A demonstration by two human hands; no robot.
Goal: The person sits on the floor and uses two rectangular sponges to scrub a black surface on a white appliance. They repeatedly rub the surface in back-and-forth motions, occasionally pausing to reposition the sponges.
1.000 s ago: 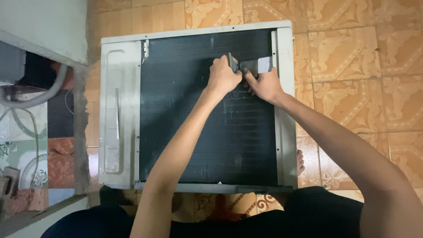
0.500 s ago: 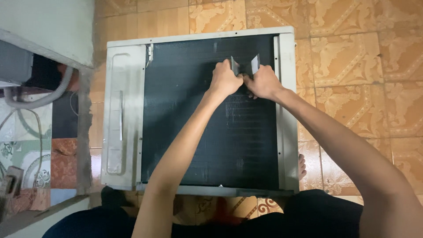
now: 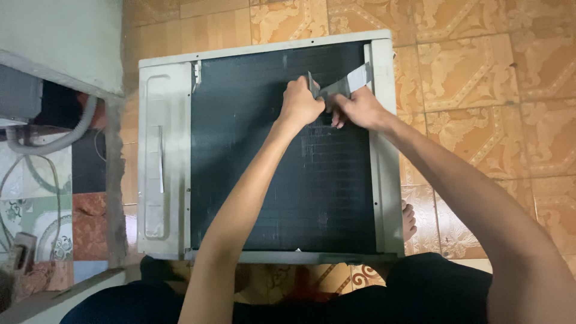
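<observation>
A white air-conditioner unit (image 3: pixel 162 150) lies flat on the floor, its dark finned coil (image 3: pixel 258 180) facing up. My left hand (image 3: pixel 302 103) and my right hand (image 3: pixel 359 109) meet over the upper right part of the coil. Both grip a strip of grey tape (image 3: pixel 347 85) that runs between them, its free end lifted toward the unit's right frame (image 3: pixel 387 168). Pale scuffed patches show on the fins just below my hands.
Orange patterned floor tiles (image 3: pixel 480 78) surround the unit. A grey wall corner (image 3: pixel 66 42) and a grey hose (image 3: pixel 54 141) stand at the left, over patterned tiles. My dark trousers (image 3: pixel 432 288) and a bare foot (image 3: pixel 409 219) are by the near edge.
The view shifted a little. My hands stayed together on the tape at the coil's upper right; the tape's free end now points up and right.
</observation>
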